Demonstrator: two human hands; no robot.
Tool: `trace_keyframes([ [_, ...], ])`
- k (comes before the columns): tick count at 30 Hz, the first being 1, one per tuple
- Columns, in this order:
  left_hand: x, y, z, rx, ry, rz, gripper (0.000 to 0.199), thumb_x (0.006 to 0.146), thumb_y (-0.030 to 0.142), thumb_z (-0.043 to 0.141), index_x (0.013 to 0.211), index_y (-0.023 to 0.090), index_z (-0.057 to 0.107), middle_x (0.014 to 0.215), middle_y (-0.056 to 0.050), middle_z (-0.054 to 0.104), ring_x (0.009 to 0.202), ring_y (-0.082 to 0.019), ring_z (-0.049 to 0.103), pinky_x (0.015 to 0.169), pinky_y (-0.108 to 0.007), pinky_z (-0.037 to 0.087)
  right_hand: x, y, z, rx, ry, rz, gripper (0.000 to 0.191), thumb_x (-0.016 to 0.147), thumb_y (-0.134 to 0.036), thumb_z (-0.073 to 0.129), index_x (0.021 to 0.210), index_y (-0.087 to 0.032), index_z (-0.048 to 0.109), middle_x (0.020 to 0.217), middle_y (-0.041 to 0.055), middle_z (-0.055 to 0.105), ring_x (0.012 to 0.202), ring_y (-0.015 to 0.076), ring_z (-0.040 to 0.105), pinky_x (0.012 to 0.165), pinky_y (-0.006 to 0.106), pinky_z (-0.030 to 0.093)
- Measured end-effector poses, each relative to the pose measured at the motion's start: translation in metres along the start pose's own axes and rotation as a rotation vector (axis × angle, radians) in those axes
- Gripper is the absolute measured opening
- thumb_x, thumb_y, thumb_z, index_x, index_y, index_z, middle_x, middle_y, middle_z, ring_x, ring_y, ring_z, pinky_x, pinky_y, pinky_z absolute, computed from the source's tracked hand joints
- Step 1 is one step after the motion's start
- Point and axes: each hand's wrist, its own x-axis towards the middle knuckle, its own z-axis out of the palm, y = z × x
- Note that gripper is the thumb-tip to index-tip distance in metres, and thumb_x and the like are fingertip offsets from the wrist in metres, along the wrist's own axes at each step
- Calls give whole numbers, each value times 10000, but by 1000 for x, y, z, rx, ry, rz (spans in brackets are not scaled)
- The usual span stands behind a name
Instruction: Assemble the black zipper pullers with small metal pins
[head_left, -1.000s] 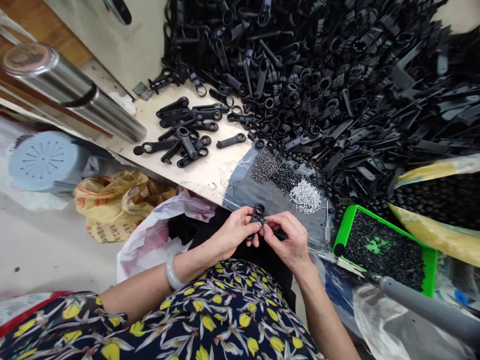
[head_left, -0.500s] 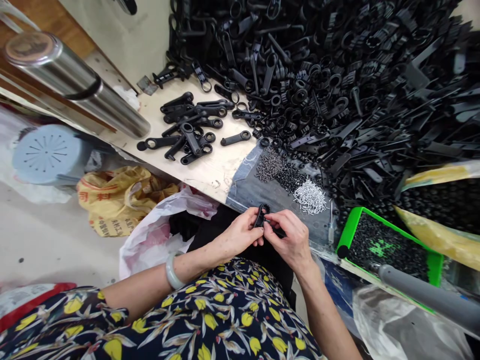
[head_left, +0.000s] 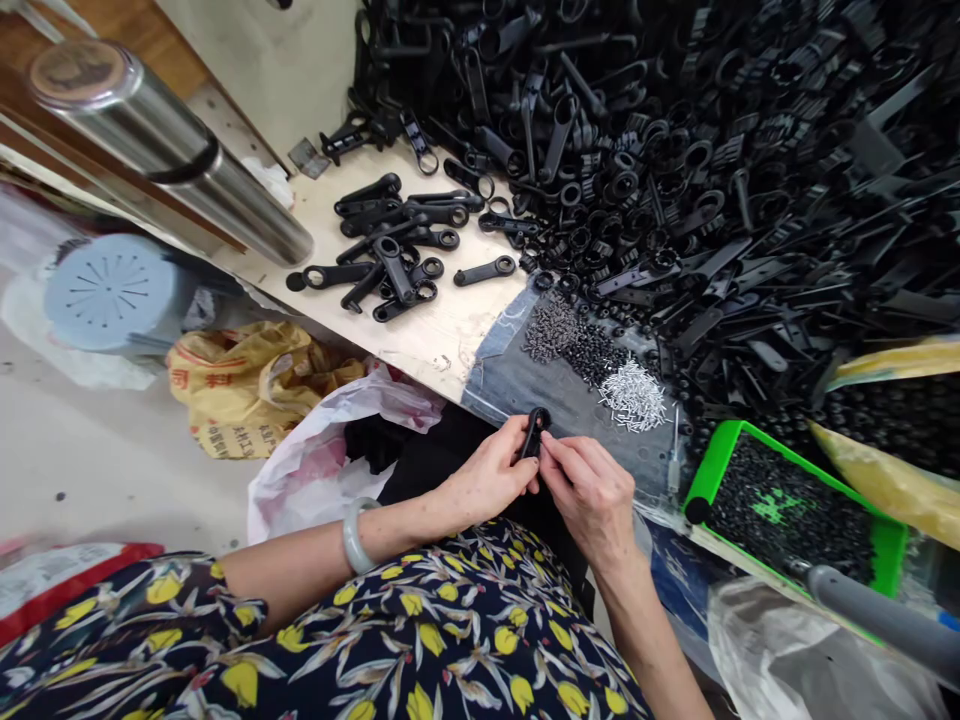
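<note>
Pinching one black plastic lever (head_left: 534, 432) upright between both hands, just off the near edge of the counter (head_left: 420, 335) and over my lap. My left hand (head_left: 491, 478) has its grip closed on the lower part of the piece, thumb and forefinger wrapped round it, ring end poking up at twelve o'clock. My right hand (head_left: 596, 495) comes in from three o'clock with its fingertips pressed tight against the side of the same piece; whether there's a little pin under those tips I can't tell, they cover the spot. By my reckoning this is the fitting step, seating something small into the lever's eye, and the next move calls for a firm, straight push with the left holding steady so the piece doesn't twist. Up at one o'clock from my hands sit the silver pins (head_left: 634, 392) on the grey mat (head_left: 517, 375), with dark small screws (head_left: 574, 340) just beside them at eleven o'clock. A loose cluster of levers (head_left: 394, 250) lies at ten o'clock, the big black heap of parts (head_left: 712, 160) fills twelve to two, and a green tray (head_left: 720, 455) waits at three o'clock.
</note>
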Motion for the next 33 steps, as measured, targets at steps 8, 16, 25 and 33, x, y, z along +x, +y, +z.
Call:
trace_keyframes([
  [8,-4,0,-2,195,27,55,381,907,128,522,1279,205,527,887,-9,650,777,-151,622,749,-287,511,1,-3,-2,-64,-27,16,105,1013,-151,634,1070,-144,722,855,33,711,759,152,640,728,281,489],
  [16,-5,4,-2,291,31,68,351,926,149,513,1268,227,501,958,-29,673,850,-181,651,757,-299,516,5,-5,-3,-109,-49,47,118,1034,-179,606,964,-168,699,812,19,678,715,143,607,704,272,445],
  [25,-1,3,-3,359,26,91,300,894,98,485,1157,241,456,826,25,623,780,-162,626,723,-275,474,11,4,-4,-249,-125,-122,228,1060,-175,545,848,-180,630,732,2,559,695,155,533,697,285,395],
  [33,-2,4,-4,374,22,92,298,911,122,479,1178,240,420,814,26,627,790,-181,645,758,-303,482,15,11,-7,-378,-248,-274,199,1033,-120,530,861,-170,617,747,15,543,680,165,515,606,300,328],
])
